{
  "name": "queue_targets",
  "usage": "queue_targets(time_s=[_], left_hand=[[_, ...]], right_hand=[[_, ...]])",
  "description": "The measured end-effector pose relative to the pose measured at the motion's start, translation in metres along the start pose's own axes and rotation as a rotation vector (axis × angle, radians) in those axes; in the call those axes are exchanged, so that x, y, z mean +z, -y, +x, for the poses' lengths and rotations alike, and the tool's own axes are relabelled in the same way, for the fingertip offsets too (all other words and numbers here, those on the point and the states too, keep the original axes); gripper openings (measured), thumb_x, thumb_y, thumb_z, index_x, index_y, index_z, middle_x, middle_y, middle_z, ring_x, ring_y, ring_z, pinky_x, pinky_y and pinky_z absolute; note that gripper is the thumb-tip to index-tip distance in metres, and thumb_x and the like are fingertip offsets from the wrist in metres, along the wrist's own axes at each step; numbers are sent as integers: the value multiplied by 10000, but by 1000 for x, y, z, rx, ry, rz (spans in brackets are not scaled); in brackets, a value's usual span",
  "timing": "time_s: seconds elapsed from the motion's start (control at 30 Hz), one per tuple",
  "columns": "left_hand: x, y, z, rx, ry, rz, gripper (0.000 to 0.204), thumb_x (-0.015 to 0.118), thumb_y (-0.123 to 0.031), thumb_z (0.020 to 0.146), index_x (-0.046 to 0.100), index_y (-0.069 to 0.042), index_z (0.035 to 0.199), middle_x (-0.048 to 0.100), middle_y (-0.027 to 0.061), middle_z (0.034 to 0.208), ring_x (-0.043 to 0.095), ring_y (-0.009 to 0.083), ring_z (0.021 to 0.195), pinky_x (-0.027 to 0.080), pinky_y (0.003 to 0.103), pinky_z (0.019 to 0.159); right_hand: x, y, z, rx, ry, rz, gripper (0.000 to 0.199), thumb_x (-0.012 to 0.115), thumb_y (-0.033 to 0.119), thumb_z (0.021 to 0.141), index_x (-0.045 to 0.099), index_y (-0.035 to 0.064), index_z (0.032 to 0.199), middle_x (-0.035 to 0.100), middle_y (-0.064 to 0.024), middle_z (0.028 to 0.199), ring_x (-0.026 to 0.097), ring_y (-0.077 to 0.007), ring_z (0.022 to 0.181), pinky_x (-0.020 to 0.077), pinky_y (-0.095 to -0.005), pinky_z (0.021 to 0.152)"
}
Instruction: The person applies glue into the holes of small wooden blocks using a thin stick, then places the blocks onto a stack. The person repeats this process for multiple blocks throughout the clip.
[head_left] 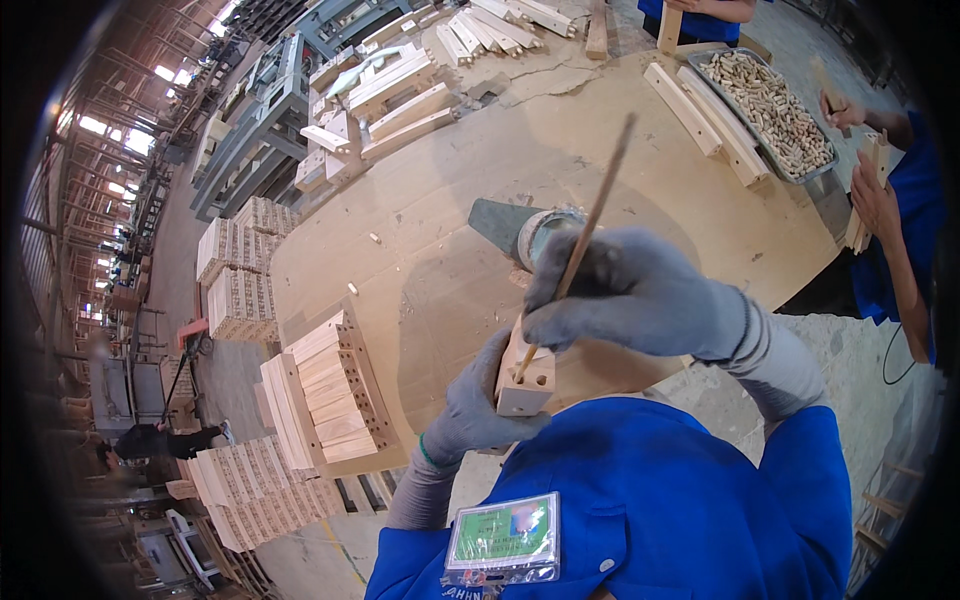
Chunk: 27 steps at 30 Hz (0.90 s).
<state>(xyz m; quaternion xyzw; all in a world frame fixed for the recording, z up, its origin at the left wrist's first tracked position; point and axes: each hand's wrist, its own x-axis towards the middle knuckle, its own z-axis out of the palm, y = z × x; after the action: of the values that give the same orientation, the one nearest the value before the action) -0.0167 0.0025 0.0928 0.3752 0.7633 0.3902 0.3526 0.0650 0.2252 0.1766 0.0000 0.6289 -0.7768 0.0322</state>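
My left hand (470,400), in a grey glove, is closed around a square wooden bar (526,400) just in front of my chest. Holes show in the end of the bar that faces me. A long thin wooden stick (597,205) is pinched in my gloved right hand (630,295); it slants up and away, and its lower tip is at one of the holes. How deep the tip sits, I cannot tell. Beyond my right hand a dark green cone-shaped container (497,228) with a pale rim lies on the table, partly hidden by that hand.
Drilled wooden bars (335,390) lie in a row on the table's left edge, near stacked bars (240,305). More wooden pieces (395,85) lie at the far side. At right stands a metal tray (775,110) of dowels, beside co-workers' hands (876,195) holding a bar.
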Motion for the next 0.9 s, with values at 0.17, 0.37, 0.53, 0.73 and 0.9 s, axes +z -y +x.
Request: queue_targets(time_s=[0.17, 0.37, 0.53, 0.73, 0.9], left_hand=[[0, -1, 0, -1, 48, 13, 992, 811, -240, 552, 308, -12, 1377, 552, 173, 1194, 557, 270, 1115, 428, 348, 943], [9, -3, 11, -20, 51, 21, 997, 819, -263, 562, 305, -3, 1376, 545, 167, 1204, 550, 259, 1116, 421, 344, 941], [29, -22, 38, 24, 75, -244, 953, 826, -154, 573, 324, -10, 1370, 545, 109, 1200, 539, 196, 1079, 413, 327, 949], [81, -47, 127, 71, 65, -747, 633, 743, -86, 690, 461, -24, 1254, 557, 90, 1162, 567, 194, 1034, 494, 344, 866], [161, -34, 253, 130, 13, -1038, 424, 596, -150, 840, 483, -7, 1224, 551, 110, 1137, 563, 230, 1031, 482, 365, 873]], right_hand=[[1, 4, -1, -32, 46, -227, 144, 675, 13, 809, 598, -15, 928, 620, -43, 835, 595, -106, 785, 491, -238, 739], [-17, -7, -1, -314, 20, -351, 176, 671, 132, 811, 603, 8, 915, 626, -77, 796, 612, -135, 770, 486, -272, 706], [-53, 38, -42, -121, -114, -307, 167, 687, -38, 767, 615, -1, 913, 610, -61, 864, 611, -129, 800, 504, -234, 714], [-93, 12, -112, -602, -866, 10, 120, 674, -13, 771, 613, -9, 874, 634, -98, 847, 644, -177, 766, 546, -272, 714], [-109, -27, -183, -749, -1325, 72, 135, 538, -79, 831, 567, -16, 946, 597, -118, 889, 647, -219, 785, 575, -347, 680]])
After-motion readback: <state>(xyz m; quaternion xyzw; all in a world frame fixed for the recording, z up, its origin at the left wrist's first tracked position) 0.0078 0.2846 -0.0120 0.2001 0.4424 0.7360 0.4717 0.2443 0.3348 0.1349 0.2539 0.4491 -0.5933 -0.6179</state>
